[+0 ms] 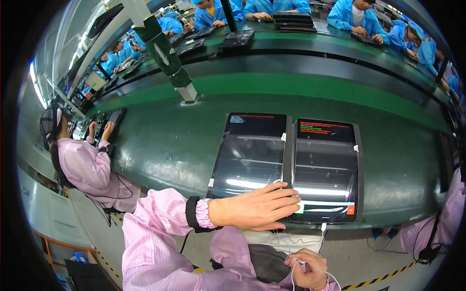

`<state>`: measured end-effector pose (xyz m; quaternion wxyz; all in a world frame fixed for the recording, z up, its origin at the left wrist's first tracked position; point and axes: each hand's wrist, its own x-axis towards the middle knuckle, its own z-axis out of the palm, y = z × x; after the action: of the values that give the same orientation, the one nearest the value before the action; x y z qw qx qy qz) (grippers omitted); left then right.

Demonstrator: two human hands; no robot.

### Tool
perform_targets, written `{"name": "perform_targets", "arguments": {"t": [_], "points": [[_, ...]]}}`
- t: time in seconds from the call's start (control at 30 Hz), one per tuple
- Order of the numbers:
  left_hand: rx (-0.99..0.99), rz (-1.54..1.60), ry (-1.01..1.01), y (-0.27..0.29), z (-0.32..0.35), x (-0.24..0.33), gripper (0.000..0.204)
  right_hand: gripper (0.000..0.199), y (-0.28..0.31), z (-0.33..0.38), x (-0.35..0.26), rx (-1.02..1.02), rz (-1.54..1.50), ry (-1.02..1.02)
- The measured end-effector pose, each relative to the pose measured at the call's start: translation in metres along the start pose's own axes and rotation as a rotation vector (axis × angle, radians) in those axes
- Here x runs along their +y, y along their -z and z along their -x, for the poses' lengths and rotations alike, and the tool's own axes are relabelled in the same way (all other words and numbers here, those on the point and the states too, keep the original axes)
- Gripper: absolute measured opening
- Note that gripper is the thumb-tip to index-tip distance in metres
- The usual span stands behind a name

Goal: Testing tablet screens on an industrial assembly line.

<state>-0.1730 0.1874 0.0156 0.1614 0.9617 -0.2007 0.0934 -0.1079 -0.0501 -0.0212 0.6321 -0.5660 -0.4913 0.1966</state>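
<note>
Belt (184, 145) first: a green conveyor surface curving across your whole view, with a second, higher tier behind it carrying dark flat devices. Beyond that tier sit several people in blue coats; at your left a person in a pink striped coat works at another dark device on the same belt. A white post wrapped in green (165, 53) stands on the belt to the upper left.

Two tablets lie flat and side by side near the front edge, long axes running away from you, top edges pointing toward the far tier. Left tablet (250, 153): dark screen, a few lines of small text at the far end. Right tablet (326, 169): red and green text at the far end, a light bar with a green and an orange patch at the near end. Their inner edges nearly touch.

Your left hand (255, 209) reaches across, palm down, fingers straight and close together, fingertips resting at the near left corner of the right tablet.

Your right hand (307, 270), low at your lap, is pinched on a thin white cable (322, 233) that runs up to the near edge of the right tablet.
</note>
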Motion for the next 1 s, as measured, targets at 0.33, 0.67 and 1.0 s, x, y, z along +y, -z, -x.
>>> {"name": "perform_targets", "arguments": {"t": [0.33,0.67,1.0], "points": [[0.032,0.017,-0.067,-0.01,-0.006,0.002,0.038,0.013,0.006,0.011,0.002,0.031,-0.031,-0.133],[0.032,-0.001,-0.075,-0.008,-0.005,0.002,0.037,0.016,0.005,0.012,0.01,-0.003,0.033,-0.115],[0.047,0.016,-0.083,-0.009,-0.006,0.003,0.036,0.013,0.007,0.012,0.009,0.003,0.04,-0.111]]}}
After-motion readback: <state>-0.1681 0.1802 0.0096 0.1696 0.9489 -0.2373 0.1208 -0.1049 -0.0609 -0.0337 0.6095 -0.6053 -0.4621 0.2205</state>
